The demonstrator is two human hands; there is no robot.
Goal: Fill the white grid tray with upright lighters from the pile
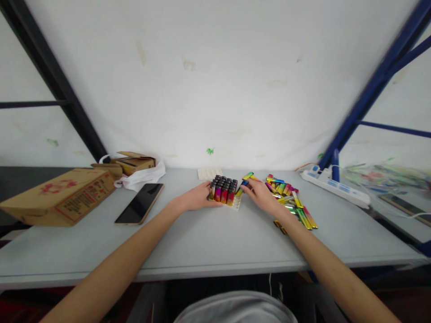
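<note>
Several colourful lighters (pixel 224 194) with dark tops stand upright in close rows in a white slotted tray (pixel 236 204). My left hand (pixel 198 197) is closed around the left side of this tray, its thumb along the front edge. A tilted lighter (pixel 239 190), yellowish with a blue-dark top, is pinched in my right hand (pixel 257 194) at the tray's right side. Just behind that hand lie loose green and yellow lighters (pixel 249 176). More shiny lighters (pixel 291 197) are heaped to the right, some partly hidden by my right forearm.
Behind the lighters lies another white slotted tray (pixel 209 173). A black phone (pixel 139 204), a cardboard box (pixel 63 195), and a smaller open box (pixel 134 163) with a white plastic bag (pixel 144 176) are on the left. A white power strip (pixel 335 186) lies at the right.
</note>
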